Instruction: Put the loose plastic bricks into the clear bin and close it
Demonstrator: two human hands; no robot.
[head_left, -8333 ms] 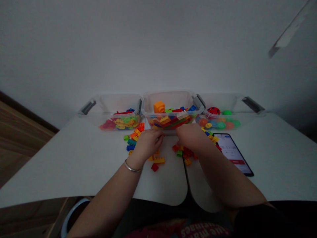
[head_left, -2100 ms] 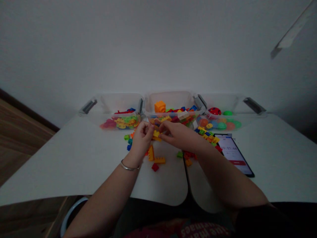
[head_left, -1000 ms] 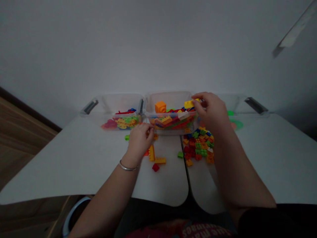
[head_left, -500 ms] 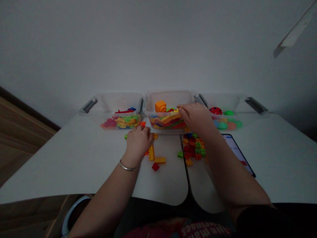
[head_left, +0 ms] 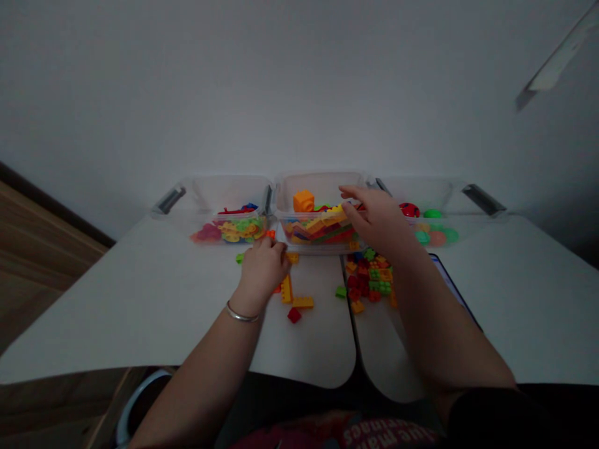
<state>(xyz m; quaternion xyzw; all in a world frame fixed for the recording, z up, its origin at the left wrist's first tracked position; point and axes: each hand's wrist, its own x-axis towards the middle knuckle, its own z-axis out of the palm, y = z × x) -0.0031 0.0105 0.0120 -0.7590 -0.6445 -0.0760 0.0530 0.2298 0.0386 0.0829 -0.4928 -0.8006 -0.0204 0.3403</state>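
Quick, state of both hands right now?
Left hand: curled over loose toy bricks; cannot tell if holding one.
Right hand: open above the middle clear bin, nothing visible in it.

Thin silver bangle (head_left: 241, 313) (left wrist (head_left: 244, 300)), 1 dark sleeve (head_left: 486, 415).

On my screen the wall (head_left: 299, 87) is big, plain & pale. A long pale strip (head_left: 556, 62) sticks in at the top R corner. The white tbl (head_left: 116, 312) is made of 2 parts w/ round corners. The clear bin on the L (head_left: 229, 196) has a grey handle (head_left: 168, 200) & holds red, yellow & green toys (head_left: 229, 229). The clear bin on the R (head_left: 421, 196) has a red spotty ball (head_left: 410, 210) & a green ball (head_left: 432, 213) in it, plus a peach ball (head_left: 437, 237). Only a thin edge of the phone (head_left: 456, 293) shows. Brown wood (head_left: 42, 262) is down at the L, w/ a pale round rim (head_left: 138, 399) near the bottom.
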